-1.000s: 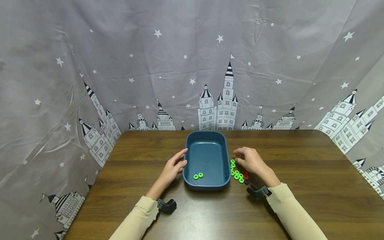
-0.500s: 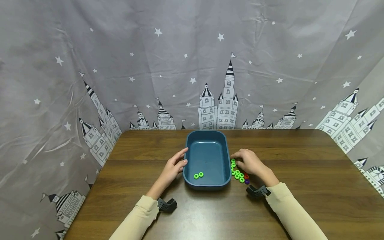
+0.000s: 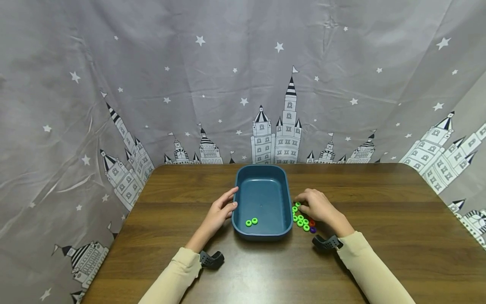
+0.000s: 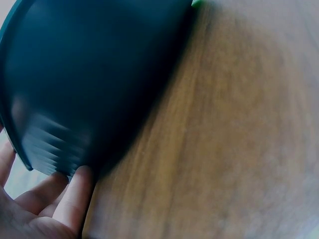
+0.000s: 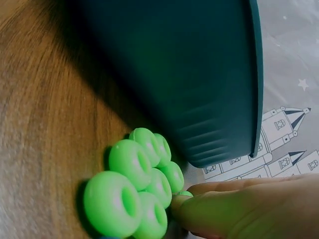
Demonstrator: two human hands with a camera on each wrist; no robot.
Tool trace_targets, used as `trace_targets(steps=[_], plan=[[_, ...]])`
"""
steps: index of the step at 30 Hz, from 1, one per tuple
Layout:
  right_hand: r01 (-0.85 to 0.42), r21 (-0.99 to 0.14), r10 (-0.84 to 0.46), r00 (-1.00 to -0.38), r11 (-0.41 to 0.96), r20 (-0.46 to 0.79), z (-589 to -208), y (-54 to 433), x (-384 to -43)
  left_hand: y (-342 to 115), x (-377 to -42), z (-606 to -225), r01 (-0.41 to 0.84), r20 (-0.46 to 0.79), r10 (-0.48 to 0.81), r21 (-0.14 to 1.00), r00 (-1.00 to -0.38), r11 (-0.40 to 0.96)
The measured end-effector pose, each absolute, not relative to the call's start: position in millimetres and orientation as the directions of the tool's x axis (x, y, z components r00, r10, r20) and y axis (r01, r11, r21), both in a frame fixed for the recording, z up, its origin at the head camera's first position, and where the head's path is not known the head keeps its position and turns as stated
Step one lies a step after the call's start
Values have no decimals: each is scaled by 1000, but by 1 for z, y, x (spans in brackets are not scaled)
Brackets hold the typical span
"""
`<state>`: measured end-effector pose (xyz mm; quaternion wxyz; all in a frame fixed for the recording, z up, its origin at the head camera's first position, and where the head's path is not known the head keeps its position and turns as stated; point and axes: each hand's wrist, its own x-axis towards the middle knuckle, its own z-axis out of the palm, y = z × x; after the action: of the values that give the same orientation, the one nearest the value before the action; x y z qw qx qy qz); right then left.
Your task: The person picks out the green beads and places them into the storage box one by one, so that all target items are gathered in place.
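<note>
A dark blue-green plastic bin (image 3: 262, 202) stands mid-table with two green rings (image 3: 255, 221) inside. At its left side, my left hand (image 3: 220, 211) holds the rim; in the left wrist view several fingers (image 4: 75, 196) press the outer wall and another reaches the rim. My right hand (image 3: 319, 206) is low beside the bin's right wall, its thumb and forefinger pinching a small green ring (image 5: 185, 193) that they mostly cover. More thick green rings (image 5: 112, 204) lie bunched just in front of those fingertips, against the bin's right side in the head view.
A red ring (image 3: 312, 223) and a purple ring (image 3: 313, 230) lie at the right end of the green ones. The wooden table (image 3: 387, 211) reaches back to a grey curtain (image 3: 334, 76) printed with castles and stars. Black straps (image 3: 211, 260) circle both wrists.
My right hand came down toward the bin's right wall, and the farthest green ring has shifted slightly right, to its fingertips. The left hand and the bin stay in place.
</note>
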<state>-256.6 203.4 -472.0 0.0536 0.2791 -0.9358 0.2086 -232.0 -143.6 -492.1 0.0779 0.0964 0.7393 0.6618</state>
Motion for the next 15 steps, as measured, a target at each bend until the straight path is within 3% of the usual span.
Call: trace_targets(steps=[15], plan=[[-499, -385, -451, -867, 776, 213, -472, 202, -257, -144, -233, -493, 31, 6, 258, 995, -966, 95]])
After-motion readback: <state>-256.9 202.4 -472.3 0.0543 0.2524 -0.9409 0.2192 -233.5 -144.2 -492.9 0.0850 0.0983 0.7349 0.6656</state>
